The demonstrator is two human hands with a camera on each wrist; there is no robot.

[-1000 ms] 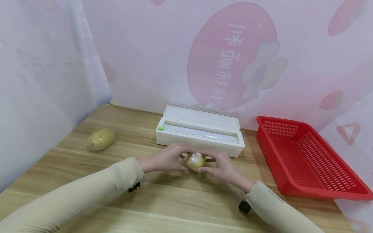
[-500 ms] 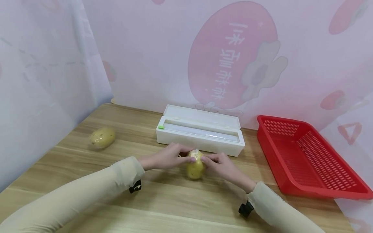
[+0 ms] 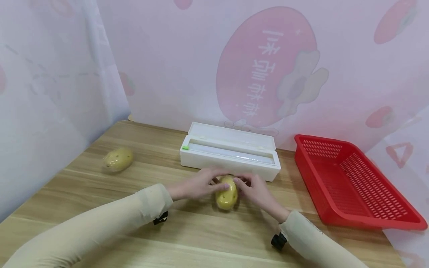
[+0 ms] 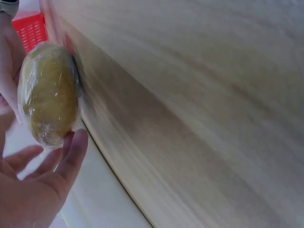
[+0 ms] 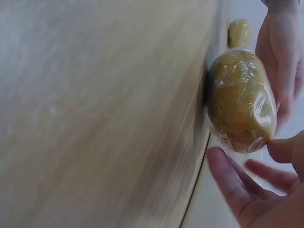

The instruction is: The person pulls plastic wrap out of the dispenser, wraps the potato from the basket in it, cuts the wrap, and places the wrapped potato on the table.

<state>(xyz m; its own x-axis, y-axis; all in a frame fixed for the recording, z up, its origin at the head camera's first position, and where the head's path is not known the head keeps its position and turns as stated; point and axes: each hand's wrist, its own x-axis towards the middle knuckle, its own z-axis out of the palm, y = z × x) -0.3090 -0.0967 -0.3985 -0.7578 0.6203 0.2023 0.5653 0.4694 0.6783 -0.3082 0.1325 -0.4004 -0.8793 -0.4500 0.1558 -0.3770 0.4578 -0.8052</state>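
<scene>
A potato (image 3: pixel 227 195) in shiny clear plastic wrap lies on the wooden table, pointing toward the person. My left hand (image 3: pixel 201 184) holds it from the left, thumb over its top near the far end. From the right, my right hand (image 3: pixel 256 190) curls around that same end, thumb touching the wrap. In the left wrist view, left fingertips (image 4: pixel 78 140) meet the end of the potato (image 4: pixel 51 95). The right wrist view has the right thumb (image 5: pixel 282 149) against the potato (image 5: pixel 242 102), while a forefinger stands slightly apart from it.
Behind the hands stands an open white box (image 3: pixel 229 167) with a roll of cling film (image 3: pixel 231 152) and a green slider (image 3: pixel 185 147). A second wrapped potato (image 3: pixel 118 159) lies at the left. At the right is a red plastic basket (image 3: pixel 315 190).
The potato has been tipped from standing with its gathered wrap end up to lying, body toward the person. Both thumbs have moved onto its far end.
</scene>
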